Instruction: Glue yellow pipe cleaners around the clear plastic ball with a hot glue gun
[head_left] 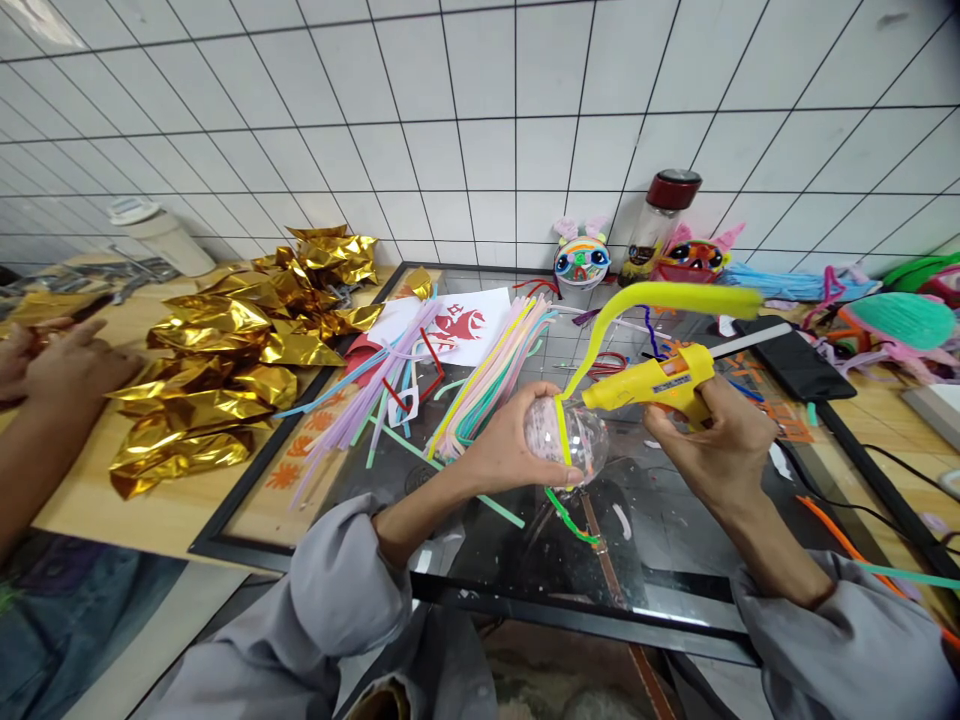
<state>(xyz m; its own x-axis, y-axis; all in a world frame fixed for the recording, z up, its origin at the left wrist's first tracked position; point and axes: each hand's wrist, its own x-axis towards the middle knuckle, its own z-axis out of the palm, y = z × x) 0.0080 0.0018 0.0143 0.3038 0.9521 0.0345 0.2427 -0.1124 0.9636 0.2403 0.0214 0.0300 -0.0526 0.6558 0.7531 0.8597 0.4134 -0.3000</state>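
My left hand (517,440) is closed around a clear plastic ball (589,435). A yellow pipe cleaner (600,335) lies across the ball's side, and its long free end arches up and to the right. My right hand (720,430) grips a yellow hot glue gun (660,385), a white glue stick (750,340) poking from its back. The gun's nozzle points left, close to the pipe cleaner and the top of the ball; whether it touches I cannot tell. Just below the ball, a green pipe cleaner (574,518) curves over the dark glass.
Bundled pastel pipe cleaners (491,375) lie behind my left hand, with gold foil pieces (225,350) further left. A decorated ball with eyes (582,260) and a glass bottle (656,225) stand by the wall. A black phone (799,360) lies right. Another person's hand (75,365) rests far left.
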